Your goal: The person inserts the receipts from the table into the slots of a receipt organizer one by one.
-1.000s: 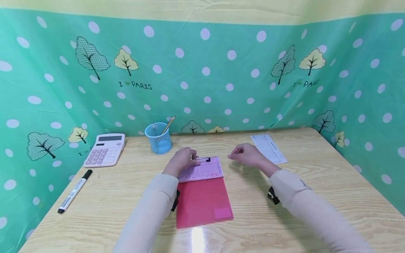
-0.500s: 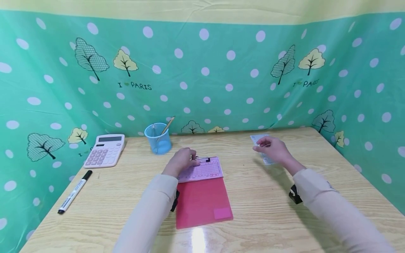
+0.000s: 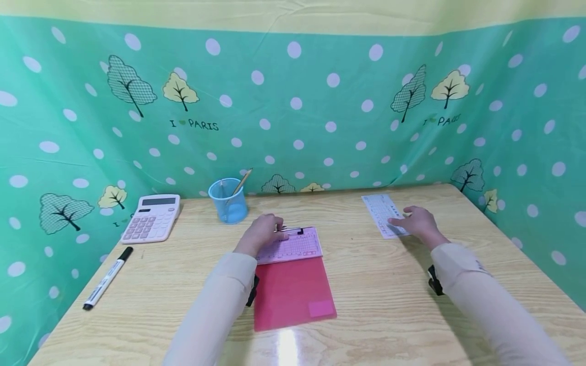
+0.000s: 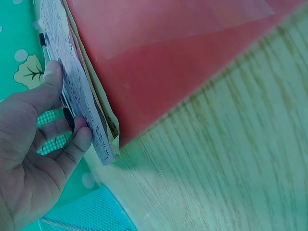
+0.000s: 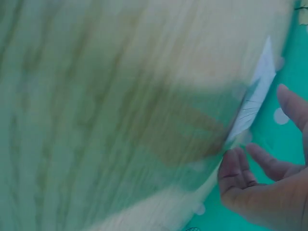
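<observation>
My left hand (image 3: 264,235) pinches the metal clip (image 3: 293,230) with black ends at the top of a pad of pink printed forms (image 3: 293,247). The pad lies over the upper part of a red folder (image 3: 293,295). Seen from the left wrist, the thumb and fingertips of my left hand (image 4: 43,125) close on that clip, and the pad (image 4: 79,82) shows several layers at its edge. Farther right, my right hand (image 3: 418,222) reaches over the near right edge of a white printed slip (image 3: 382,213), its thumb and fingers apart. The right wrist view shows the fingertips close to the slip (image 5: 255,96).
A pink calculator (image 3: 151,217) stands at the back left, with a black-capped marker (image 3: 108,277) in front of it. Behind my left hand is a blue mesh pen cup (image 3: 231,203) holding a pencil (image 3: 242,180). A green dotted cloth (image 3: 311,112) encloses the table.
My right hand has moved right, from beside the pad across to the white slip, and its fingers have spread. My left hand stays on the clip.
</observation>
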{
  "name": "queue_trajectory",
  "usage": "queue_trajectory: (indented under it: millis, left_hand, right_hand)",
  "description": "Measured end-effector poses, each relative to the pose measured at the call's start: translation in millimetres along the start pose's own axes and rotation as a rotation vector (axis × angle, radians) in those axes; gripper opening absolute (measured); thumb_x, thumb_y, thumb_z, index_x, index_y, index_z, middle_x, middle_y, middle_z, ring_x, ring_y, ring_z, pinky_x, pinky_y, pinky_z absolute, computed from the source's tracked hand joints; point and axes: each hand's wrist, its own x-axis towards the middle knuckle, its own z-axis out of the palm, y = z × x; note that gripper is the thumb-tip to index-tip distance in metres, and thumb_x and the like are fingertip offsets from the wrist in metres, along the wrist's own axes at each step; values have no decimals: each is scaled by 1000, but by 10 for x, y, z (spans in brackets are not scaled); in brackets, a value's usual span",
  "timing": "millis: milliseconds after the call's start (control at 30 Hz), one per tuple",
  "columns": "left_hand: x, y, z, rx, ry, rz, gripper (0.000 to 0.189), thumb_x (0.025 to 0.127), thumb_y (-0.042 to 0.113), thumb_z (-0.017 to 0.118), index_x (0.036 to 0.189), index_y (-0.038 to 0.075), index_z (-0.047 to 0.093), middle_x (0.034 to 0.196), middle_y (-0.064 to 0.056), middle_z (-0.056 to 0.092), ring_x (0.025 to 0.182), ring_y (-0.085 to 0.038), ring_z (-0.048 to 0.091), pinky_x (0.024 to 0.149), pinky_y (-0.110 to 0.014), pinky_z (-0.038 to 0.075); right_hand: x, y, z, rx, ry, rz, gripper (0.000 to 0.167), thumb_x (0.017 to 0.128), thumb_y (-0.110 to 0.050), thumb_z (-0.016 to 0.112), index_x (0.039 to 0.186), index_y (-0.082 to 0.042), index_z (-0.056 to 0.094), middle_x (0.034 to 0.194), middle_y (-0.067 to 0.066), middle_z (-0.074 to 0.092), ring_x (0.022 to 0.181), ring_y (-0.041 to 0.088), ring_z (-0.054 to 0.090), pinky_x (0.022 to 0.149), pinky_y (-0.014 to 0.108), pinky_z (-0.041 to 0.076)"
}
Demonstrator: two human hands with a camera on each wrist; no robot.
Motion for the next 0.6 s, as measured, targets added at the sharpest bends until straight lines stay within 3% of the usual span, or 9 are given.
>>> queue_trajectory:
  millis: [200,600]
  left_hand:
    - [-7,-8,3,3,6,5,28,90,26,79,77,12,58,85,-7,63,80,-23,56,78,-40,48]
    - [-3,-14,13,15,4,7,28,90,26,78,77,12,58,86,-6,63,80,-23,55,78,-39,48]
  right_hand:
    - [34,71,24,-128,-12,18,78,97,-36,67,136,25,39,138,42,43,125,54,44,105,58,39]
    - [82,13,37,-185,4,61,75,94,-35,71,133,23,45,132,39,50,117,51,48,101,56,40]
